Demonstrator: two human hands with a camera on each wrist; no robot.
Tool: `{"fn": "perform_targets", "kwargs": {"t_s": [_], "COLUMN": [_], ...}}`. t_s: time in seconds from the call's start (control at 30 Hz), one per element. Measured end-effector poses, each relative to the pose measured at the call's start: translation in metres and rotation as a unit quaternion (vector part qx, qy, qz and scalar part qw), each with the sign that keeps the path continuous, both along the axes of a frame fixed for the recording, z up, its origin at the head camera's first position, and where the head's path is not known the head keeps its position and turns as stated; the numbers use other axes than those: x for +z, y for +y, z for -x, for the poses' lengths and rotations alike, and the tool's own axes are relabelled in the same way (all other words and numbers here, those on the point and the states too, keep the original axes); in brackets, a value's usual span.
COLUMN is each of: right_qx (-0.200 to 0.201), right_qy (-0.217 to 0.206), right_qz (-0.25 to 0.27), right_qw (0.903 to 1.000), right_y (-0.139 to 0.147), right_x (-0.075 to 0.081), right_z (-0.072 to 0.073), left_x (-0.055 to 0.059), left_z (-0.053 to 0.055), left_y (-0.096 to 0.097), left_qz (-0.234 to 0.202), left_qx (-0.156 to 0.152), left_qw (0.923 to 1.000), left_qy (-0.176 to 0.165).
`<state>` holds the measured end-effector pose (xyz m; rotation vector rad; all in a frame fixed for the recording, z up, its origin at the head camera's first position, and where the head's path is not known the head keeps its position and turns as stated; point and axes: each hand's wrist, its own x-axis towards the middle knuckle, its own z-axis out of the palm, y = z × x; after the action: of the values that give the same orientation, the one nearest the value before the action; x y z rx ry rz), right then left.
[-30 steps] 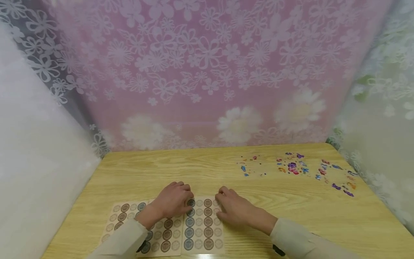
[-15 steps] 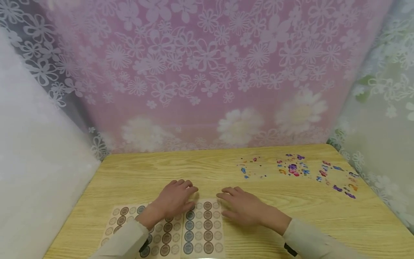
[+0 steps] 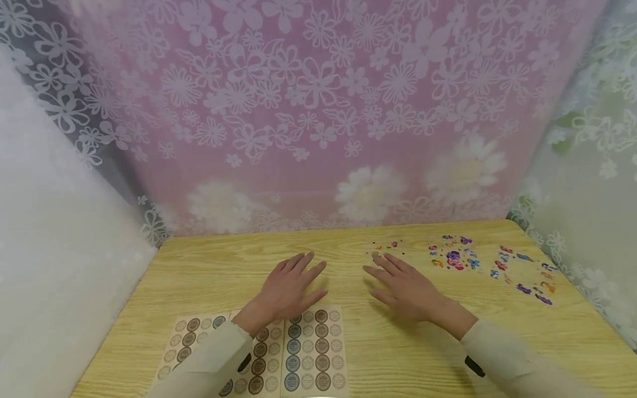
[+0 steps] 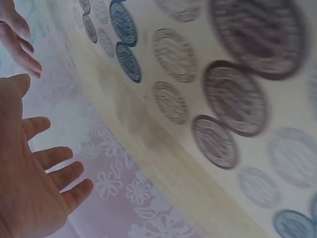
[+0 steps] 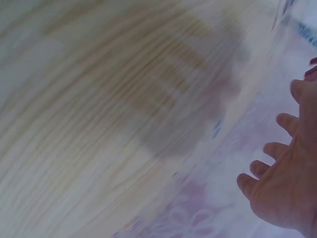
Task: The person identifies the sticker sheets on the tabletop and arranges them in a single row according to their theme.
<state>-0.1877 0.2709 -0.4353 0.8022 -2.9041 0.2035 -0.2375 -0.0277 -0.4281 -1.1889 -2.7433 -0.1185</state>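
Observation:
My left hand (image 3: 286, 287) is held over the table just beyond the sticker sheets, fingers spread and nothing in them. To its right my right hand (image 3: 410, 287) hovers with fingers extended, also holding nothing; its shadow falls on the wood in the right wrist view. Below the left hand lies a sheet of round stickers (image 3: 315, 348) in rows of blue, pale and brown. Beside it on the left another sticker sheet (image 3: 271, 381) is partly covered by the left forearm. The left wrist view shows the round stickers (image 4: 235, 96) close up.
A wood-grain table (image 3: 398, 359) carries everything. Clear sheets with small colourful flower and butterfly stickers (image 3: 454, 258) lie at the back right, one partly behind the right fingertips. A pink floral curtain (image 3: 318, 110) hangs behind the table, with pale curtains at both sides.
Both hands have lifted off the sticker sheet and moved forward, the right one also to the right. Their fingers have straightened and spread. The sheets lie about where they were.

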Motion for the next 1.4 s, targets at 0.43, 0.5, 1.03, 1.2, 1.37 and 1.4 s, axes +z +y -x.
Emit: {"fn": "perform_targets", "kwargs": {"t_s": [0.43,0.5,1.03,1.2,1.37,1.4], "right_qx": [-0.089,-0.097,-0.13,-0.135,-0.143,-0.148], "right_qy": [-0.04,-0.044,-0.123,-0.132,-0.126,-0.126], "right_qz": [0.062,0.075,0.194,0.214,0.202,0.202], "right_qw": [0.9933,0.9915,0.9646,0.9583,0.9605,0.9599], "right_y": [0.053,0.058,0.075,0.077,0.075,0.074], "right_x": [-0.007,-0.007,-0.015,-0.015,-0.018,-0.019], "right_z": [0.027,0.03,0.068,0.082,0.091,0.092], "left_x": [0.002,0.001,-0.012,-0.016,-0.021,-0.023], "left_z": [0.021,0.025,0.048,0.056,0.065,0.066], "left_y": [0.042,0.048,0.086,0.1,0.112,0.114], "left_qz": [-0.012,-0.018,-0.096,-0.15,-0.224,-0.238], "left_qx": [0.015,0.014,0.034,0.054,0.083,0.089], "left_qw": [0.9992,0.9992,0.9793,0.9628,0.9295,0.9215], "left_qy": [-0.035,-0.034,-0.175,-0.218,-0.281,-0.294]}}
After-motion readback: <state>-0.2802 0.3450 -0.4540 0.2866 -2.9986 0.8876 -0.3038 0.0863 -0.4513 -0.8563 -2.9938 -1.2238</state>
